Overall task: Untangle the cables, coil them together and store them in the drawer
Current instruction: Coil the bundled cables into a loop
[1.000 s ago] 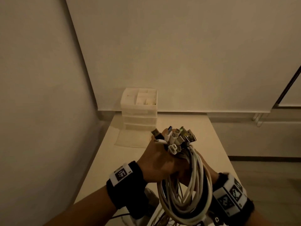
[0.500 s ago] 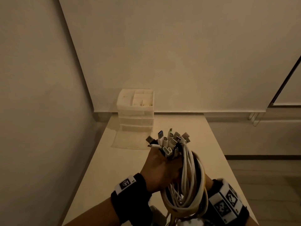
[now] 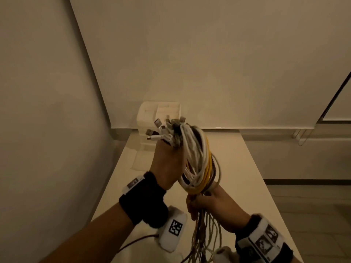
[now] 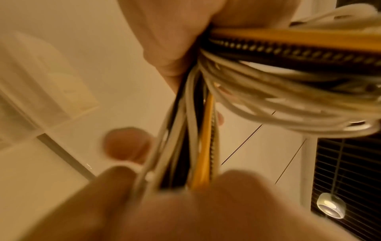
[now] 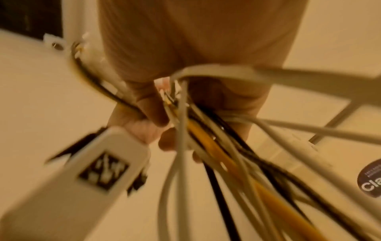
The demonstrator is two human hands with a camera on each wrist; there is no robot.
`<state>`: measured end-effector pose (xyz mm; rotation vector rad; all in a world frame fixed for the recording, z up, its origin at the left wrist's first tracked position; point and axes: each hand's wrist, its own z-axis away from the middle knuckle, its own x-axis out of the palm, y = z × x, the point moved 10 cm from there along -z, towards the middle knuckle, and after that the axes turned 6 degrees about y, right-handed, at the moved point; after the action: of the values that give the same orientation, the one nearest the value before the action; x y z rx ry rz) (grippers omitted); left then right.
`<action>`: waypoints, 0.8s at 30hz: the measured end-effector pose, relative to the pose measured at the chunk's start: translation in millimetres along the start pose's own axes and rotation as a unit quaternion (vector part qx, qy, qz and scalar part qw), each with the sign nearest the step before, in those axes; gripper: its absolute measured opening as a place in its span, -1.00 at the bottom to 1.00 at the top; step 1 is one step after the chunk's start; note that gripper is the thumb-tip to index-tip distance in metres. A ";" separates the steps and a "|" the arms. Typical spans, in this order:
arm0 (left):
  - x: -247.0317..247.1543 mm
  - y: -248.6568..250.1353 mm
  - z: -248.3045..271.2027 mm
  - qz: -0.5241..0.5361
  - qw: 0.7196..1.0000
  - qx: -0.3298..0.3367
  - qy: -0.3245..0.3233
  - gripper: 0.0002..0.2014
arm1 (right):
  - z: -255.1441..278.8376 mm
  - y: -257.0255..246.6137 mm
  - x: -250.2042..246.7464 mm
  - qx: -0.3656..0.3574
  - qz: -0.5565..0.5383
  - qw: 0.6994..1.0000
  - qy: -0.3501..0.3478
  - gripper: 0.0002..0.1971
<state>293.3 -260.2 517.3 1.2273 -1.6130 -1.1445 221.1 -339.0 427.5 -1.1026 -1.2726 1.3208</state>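
A coil of white, yellow and black cables [image 3: 197, 158] hangs above the table, its plugs [image 3: 165, 130] fanned out at the top. My left hand [image 3: 167, 162] grips the coil's upper part just under the plugs. My right hand [image 3: 207, 204] is below the coil, its fingers curled round the loose cable strands [image 3: 205, 234] that trail down off the frame. In the left wrist view the strands [image 4: 198, 146] run straight down from the coil [image 4: 288, 97]. The right wrist view is blurred, with the strands [image 5: 216, 146] passing through my right hand [image 5: 175, 114]. The white drawer unit [image 3: 159, 112] stands at the table's far end.
The beige table [image 3: 237, 168] is narrow, with a wall close on the left and open floor past its right edge. A clear tray-like piece [image 3: 141, 158], which may be a pulled-out drawer, lies in front of the unit. The white wrist camera [image 3: 174, 226] hangs under my left wrist.
My left hand has lifted the coil higher and further forward. My right hand has come away from the coil's side and now grips the strands below it.
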 end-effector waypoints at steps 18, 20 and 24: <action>-27.8 51.4 -48.7 0.002 0.995 0.067 0.076 -0.91 | -14.5 44.0 9.1 0.020 0.201 0.976 0.082 -0.85; -32.6 56.0 -51.9 -0.030 0.992 0.080 0.092 -0.90 | -12.9 60.4 11.9 0.041 0.200 0.976 0.071 -0.86; -54.7 52.1 -59.7 -0.059 0.985 0.068 0.147 -0.84 | -5.4 76.6 8.1 0.056 0.197 0.974 0.092 -0.91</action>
<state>347.9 -211.9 580.2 1.5200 -1.4286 -0.8858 221.7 -329.8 350.9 -1.4092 -0.8582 1.5198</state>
